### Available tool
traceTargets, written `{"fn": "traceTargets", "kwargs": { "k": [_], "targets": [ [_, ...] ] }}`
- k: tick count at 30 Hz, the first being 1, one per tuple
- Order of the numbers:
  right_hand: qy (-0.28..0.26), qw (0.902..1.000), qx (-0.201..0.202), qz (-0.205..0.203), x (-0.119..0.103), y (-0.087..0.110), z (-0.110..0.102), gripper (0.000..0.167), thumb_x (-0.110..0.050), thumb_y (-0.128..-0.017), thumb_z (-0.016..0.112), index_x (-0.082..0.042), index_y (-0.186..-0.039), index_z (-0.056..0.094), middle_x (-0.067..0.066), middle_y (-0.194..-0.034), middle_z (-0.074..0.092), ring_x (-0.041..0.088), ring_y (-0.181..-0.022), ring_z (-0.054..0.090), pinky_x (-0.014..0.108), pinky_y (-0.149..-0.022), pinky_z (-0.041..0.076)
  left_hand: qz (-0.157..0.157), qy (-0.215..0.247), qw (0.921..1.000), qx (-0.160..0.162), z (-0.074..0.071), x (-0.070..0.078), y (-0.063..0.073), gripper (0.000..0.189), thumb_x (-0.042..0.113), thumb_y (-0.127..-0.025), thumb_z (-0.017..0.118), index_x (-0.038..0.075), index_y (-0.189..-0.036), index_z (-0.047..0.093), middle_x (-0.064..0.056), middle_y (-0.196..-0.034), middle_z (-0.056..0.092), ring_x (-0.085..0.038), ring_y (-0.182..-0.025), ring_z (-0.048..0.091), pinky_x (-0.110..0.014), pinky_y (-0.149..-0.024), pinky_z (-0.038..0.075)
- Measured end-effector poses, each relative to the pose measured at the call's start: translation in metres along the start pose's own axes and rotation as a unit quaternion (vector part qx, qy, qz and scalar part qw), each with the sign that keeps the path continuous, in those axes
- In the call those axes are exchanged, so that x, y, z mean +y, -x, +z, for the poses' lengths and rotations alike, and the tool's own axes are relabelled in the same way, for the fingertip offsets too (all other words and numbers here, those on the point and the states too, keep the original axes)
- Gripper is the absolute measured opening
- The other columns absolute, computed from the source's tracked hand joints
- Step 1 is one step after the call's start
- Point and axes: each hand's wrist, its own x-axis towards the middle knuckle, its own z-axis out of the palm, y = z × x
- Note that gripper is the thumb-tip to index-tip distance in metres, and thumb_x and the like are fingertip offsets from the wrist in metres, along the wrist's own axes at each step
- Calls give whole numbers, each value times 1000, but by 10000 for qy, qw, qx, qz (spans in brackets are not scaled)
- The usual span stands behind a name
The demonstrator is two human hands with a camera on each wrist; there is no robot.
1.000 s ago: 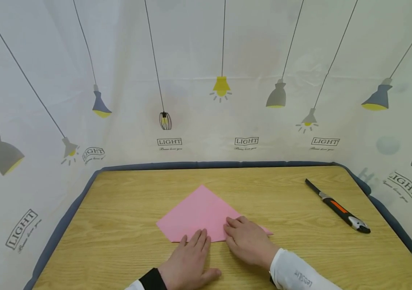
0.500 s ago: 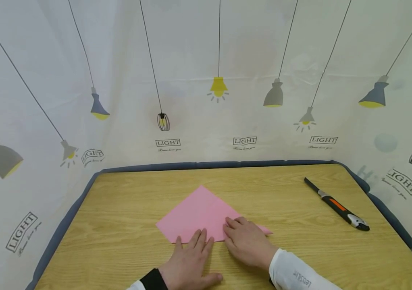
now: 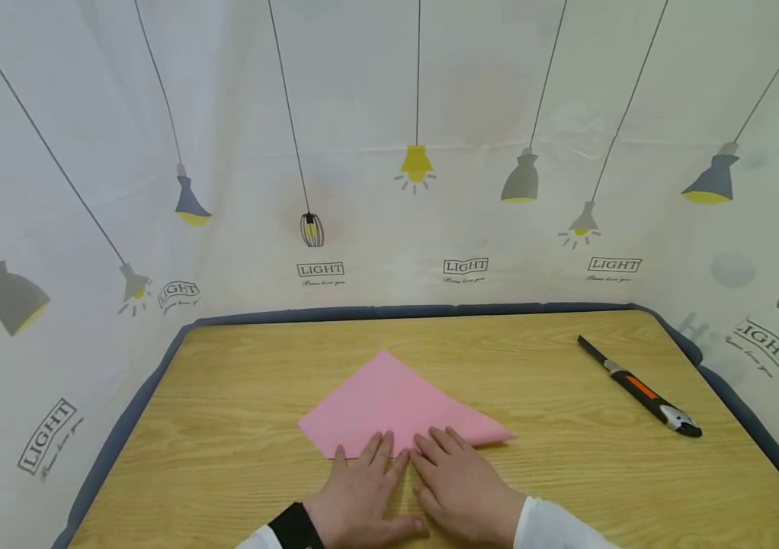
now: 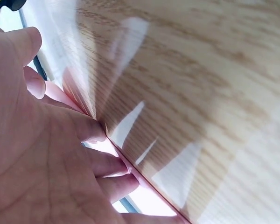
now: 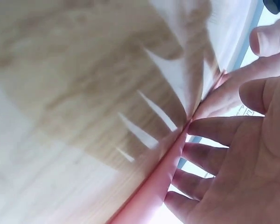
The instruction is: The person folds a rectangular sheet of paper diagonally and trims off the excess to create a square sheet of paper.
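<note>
A pink sheet of paper (image 3: 383,404), folded along its near edge, lies on the wooden table with one corner pointing away. My left hand (image 3: 358,496) rests its outstretched fingertips on the near edge, thumb out to the right. Close beside it, my right hand (image 3: 461,492) presses the same edge with straight fingers. The right corner of the paper extends past this hand, slightly raised along its fold. In the left wrist view, the fingertips (image 4: 123,186) line the thin pink edge. The right wrist view shows the folded layer (image 5: 151,191) under the fingertips.
A utility knife (image 3: 643,393) with a black and orange handle lies at the right of the table (image 3: 225,396). Dark blue edging (image 3: 403,312) runs round the tabletop. A white curtain (image 3: 362,91) printed with lamps surrounds it.
My right hand has slid left and nearer to the body along the paper's edge, up to the left hand. More of the paper's right corner shows. The left hand has barely moved.
</note>
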Motion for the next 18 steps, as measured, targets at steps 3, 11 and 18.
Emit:
{"fn": "traceTargets", "kwargs": {
  "k": [3,11,18],
  "targets": [
    [144,9999,5,11,-2,0,1,54,-38,-107,45,-4,-147,56,14,-154,48,36,-145,39,54,-119,27,12,-33,10000,-11,-1,0,1,101,88,-88,34,18,-162,33,-15,-168,21,-31,-154,20,-78,-100,34],
    [382,9993,-49,8,-5,-1,-1,54,-39,-108,42,-5,-147,56,13,-155,47,34,-145,39,53,-119,27,5,-85,10000,6,-2,-2,1,101,87,-88,36,18,-162,33,-14,-168,22,-32,-154,21,-78,-98,36],
    [348,9994,82,20,1,3,-3,50,-39,-108,44,-6,-142,62,12,-152,51,35,-143,42,56,-117,29,-6,-78,10000,42,-1,0,2,102,88,-88,37,18,-162,34,-14,-168,22,-32,-153,21,-77,-100,35]
  ]
}}
